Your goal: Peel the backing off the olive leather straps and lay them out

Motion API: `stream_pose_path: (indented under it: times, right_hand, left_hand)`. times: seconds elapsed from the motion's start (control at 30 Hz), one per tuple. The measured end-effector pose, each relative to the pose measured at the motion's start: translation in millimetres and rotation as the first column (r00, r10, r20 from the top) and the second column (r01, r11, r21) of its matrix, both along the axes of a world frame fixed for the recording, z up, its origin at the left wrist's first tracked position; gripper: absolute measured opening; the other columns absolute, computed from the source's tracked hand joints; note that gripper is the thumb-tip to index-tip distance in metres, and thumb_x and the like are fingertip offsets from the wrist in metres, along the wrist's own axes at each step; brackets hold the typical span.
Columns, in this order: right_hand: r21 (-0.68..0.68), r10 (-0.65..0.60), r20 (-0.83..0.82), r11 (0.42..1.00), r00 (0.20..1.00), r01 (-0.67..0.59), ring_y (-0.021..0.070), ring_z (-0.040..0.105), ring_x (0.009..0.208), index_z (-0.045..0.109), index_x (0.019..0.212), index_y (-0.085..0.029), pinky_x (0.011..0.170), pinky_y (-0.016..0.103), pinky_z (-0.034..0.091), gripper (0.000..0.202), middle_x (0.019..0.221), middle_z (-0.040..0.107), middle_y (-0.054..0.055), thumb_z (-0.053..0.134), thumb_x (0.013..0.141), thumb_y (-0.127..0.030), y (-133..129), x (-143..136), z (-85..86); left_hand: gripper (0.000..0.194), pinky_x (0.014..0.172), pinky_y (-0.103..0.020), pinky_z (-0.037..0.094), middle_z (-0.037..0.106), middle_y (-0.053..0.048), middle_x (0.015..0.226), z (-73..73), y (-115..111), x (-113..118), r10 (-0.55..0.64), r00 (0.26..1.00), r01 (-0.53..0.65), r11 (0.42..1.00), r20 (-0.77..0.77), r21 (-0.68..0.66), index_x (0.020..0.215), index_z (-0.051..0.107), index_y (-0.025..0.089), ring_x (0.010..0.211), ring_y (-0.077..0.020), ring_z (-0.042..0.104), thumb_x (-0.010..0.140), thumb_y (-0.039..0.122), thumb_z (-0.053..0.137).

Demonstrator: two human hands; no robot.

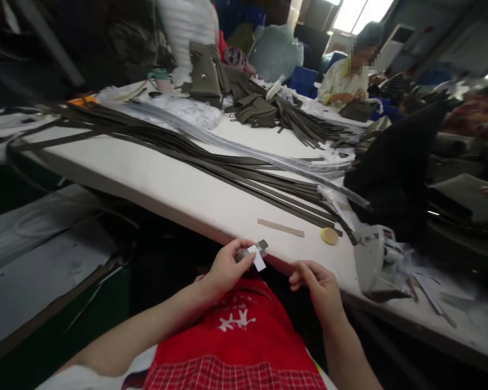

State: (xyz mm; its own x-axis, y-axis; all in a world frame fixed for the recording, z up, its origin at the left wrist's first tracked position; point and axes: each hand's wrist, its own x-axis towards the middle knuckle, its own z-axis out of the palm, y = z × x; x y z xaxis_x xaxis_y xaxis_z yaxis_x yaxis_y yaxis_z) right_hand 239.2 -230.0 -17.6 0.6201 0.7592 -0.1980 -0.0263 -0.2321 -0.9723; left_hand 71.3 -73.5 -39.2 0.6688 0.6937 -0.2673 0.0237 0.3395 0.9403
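Observation:
My left hand [231, 264] is closed on a small grey strip piece [262, 245], and a white paper tag [257, 259] lies across it at the thumb. To the right, my right hand [312, 280] hovers by the table edge with its fingers curled together; whether something small sits between the fingertips is too small to tell. On the white table [146, 172] in front of my hands lie a tan flat strip [280, 227] and a round yellow disc [329, 235]. Long dark straps [211, 162] run across the table beyond them.
A white tape dispenser [376, 260] stands at the table's right part. Farther back are a dark flap bag [205, 73], a pink and green cup [161, 80] and clear plastic strips [228, 142]. Across the table a person [350, 81] handles a dark piece.

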Motion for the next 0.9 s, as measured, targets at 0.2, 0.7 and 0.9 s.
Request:
stream_pose_path:
  times: [0.2, 0.7, 0.9]
  right_hand:
    - [0.012, 0.304, 0.003, 0.952, 0.953, -0.304, 0.0146, 0.062, 0.05, 0.072, 0.084, -0.018, 0.052, 0.025, 0.053, 0.036, 0.06, 0.069, 0.003, 0.062, 0.086, -0.052, 50, -43, -1.8]
    - [-0.066, 0.254, -0.037, 0.964, 0.967, -0.256, 0.0147, 0.058, 0.042, 0.07, 0.071, -0.018, 0.045, 0.025, 0.05, 0.041, 0.051, 0.066, 0.003, 0.069, 0.077, -0.059, 68, -55, -9.5]
    - [-0.069, 0.279, -0.094, 0.956, 0.956, -0.286, 0.0113, 0.05, 0.036, 0.064, 0.059, -0.017, 0.041, 0.023, 0.041, 0.047, 0.044, 0.06, 0.001, 0.072, 0.072, -0.061, 75, -51, -8.2]
  left_hand:
    - [0.032, 0.066, -0.025, 0.051, 0.071, -0.005, 0.082, 8.1, 2, -12, 0.107, 0.994, -0.104, 0.977, -0.008, 0.186, 0.104, 0.063, 0.013, 0.072, -0.0147, 0.065, 0.08, 0.034, 0.068]
    - [0.028, 0.068, -0.025, 0.053, 0.069, -0.004, 0.08, 13.4, 5, -21, 0.171, 0.985, -0.169, 0.964, 0.008, 0.207, 0.104, 0.061, 0.015, 0.078, -0.0163, 0.067, 0.083, 0.033, 0.066]
    - [0.035, 0.066, -0.023, 0.052, 0.07, -0.004, 0.083, 12.6, 2, -20, 0.145, 0.989, -0.148, 0.975, 0.033, 0.167, 0.104, 0.062, 0.014, 0.073, -0.0139, 0.066, 0.08, 0.038, 0.071]
